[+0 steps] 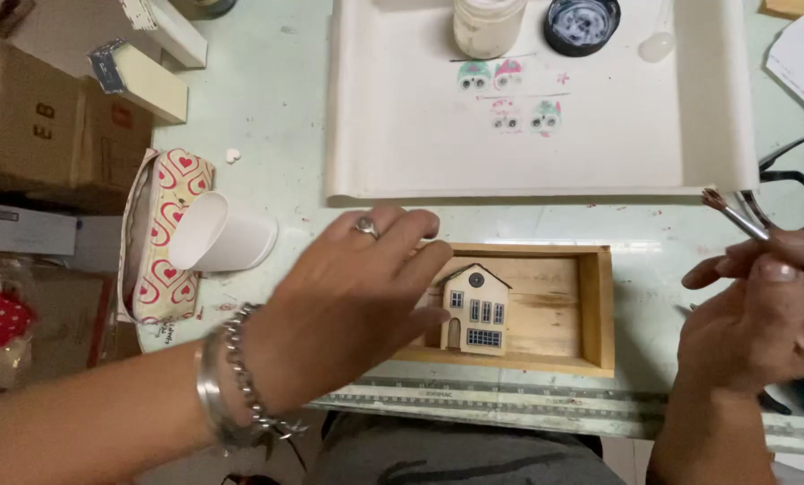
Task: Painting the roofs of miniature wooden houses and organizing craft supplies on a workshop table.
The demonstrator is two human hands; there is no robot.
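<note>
The left hand [353, 310] lies flat, fingers loose, on the left part of one shallow wooden tray [595, 305], touching one small cream house cutout [476, 310] with dark roof and windows. The right hand [757, 314] pinches one paintbrush [734, 216]. Farther off: one white sheet [402, 135] bearing four owl stickers [508, 94].

Wooden tray [600, 305] walls hem little house [476, 310]; bare table [276, 108] left of paper sheet [402, 135]

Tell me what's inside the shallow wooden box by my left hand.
Inside the wooden box lies a small cream house cutout with a dark roof, on bare wood. The left hand covers the box's left end, so anything there is hidden.
</note>
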